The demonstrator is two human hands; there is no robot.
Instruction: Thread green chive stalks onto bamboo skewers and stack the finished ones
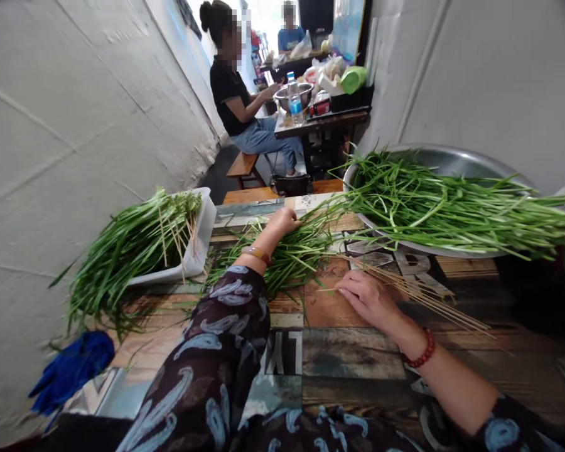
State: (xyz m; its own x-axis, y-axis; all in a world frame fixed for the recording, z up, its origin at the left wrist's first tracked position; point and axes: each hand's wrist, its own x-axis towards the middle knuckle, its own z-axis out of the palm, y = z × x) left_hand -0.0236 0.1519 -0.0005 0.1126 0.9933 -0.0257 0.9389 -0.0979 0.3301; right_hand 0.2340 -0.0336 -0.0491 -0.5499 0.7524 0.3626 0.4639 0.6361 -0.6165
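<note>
Green stalks (433, 207) overflow the large metal basin (471, 158) on the table's (353, 351) right. More fill the smaller white tray (208, 220) at left, thin skewers (162, 238) among them; a loose heap (292, 260) lies between. The right hand's (365, 298) grip pinches one thin stick (326, 290); the left hand's (282, 221) curls over the heap, its hold unclear.

Loose greens (306, 248): beneath left hand (285, 221), on table (353, 351) | tub (209, 220) holding more greens (117, 251) and sticks (162, 237): left of left hand | glove (75, 370): nearer, left of left forearm (216, 333) | loose sticks (419, 290): just beyond right hand (365, 298), running rightward | bowl (471, 164) with greens (433, 207): farther beyond, right | seated person (228, 94), second table (320, 123): beyond both hands
</note>
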